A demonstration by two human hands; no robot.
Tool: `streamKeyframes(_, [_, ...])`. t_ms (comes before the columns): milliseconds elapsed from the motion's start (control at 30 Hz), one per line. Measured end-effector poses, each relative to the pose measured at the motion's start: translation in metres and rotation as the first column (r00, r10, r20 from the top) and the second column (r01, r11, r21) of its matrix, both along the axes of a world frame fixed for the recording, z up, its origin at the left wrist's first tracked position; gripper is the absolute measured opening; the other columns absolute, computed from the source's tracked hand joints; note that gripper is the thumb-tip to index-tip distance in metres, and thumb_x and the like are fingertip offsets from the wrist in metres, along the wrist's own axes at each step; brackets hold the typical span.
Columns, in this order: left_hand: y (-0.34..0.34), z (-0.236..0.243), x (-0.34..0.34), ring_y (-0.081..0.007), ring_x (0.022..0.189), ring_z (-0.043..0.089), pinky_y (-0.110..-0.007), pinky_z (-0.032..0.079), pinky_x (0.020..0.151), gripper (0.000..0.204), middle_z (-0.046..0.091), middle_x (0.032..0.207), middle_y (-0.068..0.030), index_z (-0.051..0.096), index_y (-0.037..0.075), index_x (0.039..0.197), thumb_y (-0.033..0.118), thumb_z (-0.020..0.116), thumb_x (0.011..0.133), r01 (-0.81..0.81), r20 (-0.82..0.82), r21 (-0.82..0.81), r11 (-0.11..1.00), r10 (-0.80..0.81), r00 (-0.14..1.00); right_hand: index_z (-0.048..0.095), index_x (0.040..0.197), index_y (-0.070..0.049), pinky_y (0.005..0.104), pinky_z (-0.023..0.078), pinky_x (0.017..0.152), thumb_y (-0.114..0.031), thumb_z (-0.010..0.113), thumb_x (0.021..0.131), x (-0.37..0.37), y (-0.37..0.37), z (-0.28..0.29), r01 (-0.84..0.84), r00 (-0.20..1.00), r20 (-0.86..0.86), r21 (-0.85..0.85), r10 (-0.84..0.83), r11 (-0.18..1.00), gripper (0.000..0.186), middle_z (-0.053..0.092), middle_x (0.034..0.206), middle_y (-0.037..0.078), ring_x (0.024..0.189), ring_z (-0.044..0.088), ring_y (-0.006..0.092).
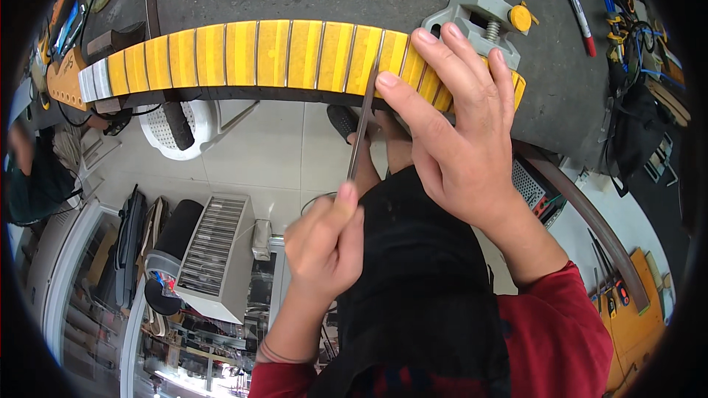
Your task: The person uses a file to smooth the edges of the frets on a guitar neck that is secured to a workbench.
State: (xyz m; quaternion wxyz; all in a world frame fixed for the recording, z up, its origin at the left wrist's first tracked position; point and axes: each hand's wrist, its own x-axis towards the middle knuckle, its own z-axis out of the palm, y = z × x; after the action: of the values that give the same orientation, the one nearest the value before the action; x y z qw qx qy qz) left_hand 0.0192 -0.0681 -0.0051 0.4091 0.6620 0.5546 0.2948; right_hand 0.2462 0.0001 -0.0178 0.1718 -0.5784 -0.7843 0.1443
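Note:
A guitar neck (pixel 273 51) lies across the edge of the dark bench, its fretboard masked with yellow tape between the metal frets. Its wooden headstock (pixel 65 81) points left, and grey tape covers the nut end. My left hand (pixel 324 239), closed below the neck, grips a slim metal file (pixel 360 133). The file's far end rests across the neck along one fret. My right hand (pixel 464 118) lies over the neck's right part with fingers stretched out, the index fingertip close beside the file. A grey clamp (pixel 472 15) with a yellow knob stands at the neck's right end.
A marker (pixel 577 18) lies on the bench at the right, near a heap of tools and cables (pixel 638 37). Below the neck are a white stool (pixel 177 125) and a white slatted box (pixel 214 250). Another person (pixel 33 169) is at the far left.

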Motion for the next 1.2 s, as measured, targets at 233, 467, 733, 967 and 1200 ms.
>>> streamKeyframes(233, [0.05,-0.013,0.031,-0.0239,0.06,0.06,-0.033,0.05,0.057,0.04,0.063,0.077,-0.0124,0.073,-0.004,0.133,-0.012,0.073,0.094,-0.089,0.118,0.046,0.995,0.083,0.99,0.067,0.147,-0.028,0.0631,0.023,0.128,0.004,0.071,0.086,-0.002,-0.001,0.002,0.002,1.0,-0.01,-0.012,-0.002,1.0,0.069,0.053,0.163,0.013,0.154,0.049,0.04])
streamKeyframes(467, [0.035,-0.003,0.015,-0.0068,0.074,0.06,-0.023,0.05,0.068,0.034,0.075,0.098,-0.0094,0.07,-0.007,0.134,-0.01,0.069,0.1,-0.004,0.052,0.047,0.999,0.001,0.999,0.068,0.146,-0.028,0.0633,0.023,0.128,0.005,0.07,0.085,-0.003,-0.001,-0.002,-0.001,1.0,0.009,0.034,0.0,0.999,0.07,0.054,0.163,0.012,0.154,0.049,0.0393])
streamKeyframes(733, [-0.003,-0.016,0.002,-0.0155,0.076,0.07,-0.032,0.057,0.069,0.035,0.076,0.095,-0.0154,0.071,-0.006,0.134,-0.01,0.07,0.099,-0.086,0.239,-0.102,0.991,0.108,0.965,0.067,0.147,-0.028,0.0632,0.024,0.128,0.004,0.071,0.086,-0.002,-0.002,-0.004,0.014,1.0,0.016,0.029,-0.015,0.999,0.069,0.054,0.163,0.012,0.154,0.05,0.0392])
streamKeyframes(967, [0.078,-0.008,0.03,-0.0094,0.076,0.062,-0.026,0.052,0.07,0.033,0.069,0.094,-0.0057,0.066,-0.008,0.138,-0.007,0.065,0.105,-0.06,0.379,-0.303,0.951,0.178,0.908,0.067,0.147,-0.028,0.0628,0.025,0.128,0.004,0.071,0.085,-0.007,0.0,-0.001,0.011,1.0,-0.018,0.02,-0.01,1.0,0.069,0.054,0.163,0.012,0.153,0.05,0.0392])
streamKeyframes(1200, [0.023,0.001,0.008,-0.0062,0.078,0.061,-0.024,0.051,0.071,0.029,0.071,0.095,-0.005,0.07,-0.01,0.131,-0.006,0.068,0.103,-0.044,0.207,-0.114,0.993,0.067,0.976,0.067,0.147,-0.027,0.063,0.025,0.128,0.004,0.071,0.085,-0.001,-0.002,-0.006,0.006,1.0,0.015,0.052,-0.007,0.999,0.07,0.054,0.163,0.012,0.154,0.05,0.0392])
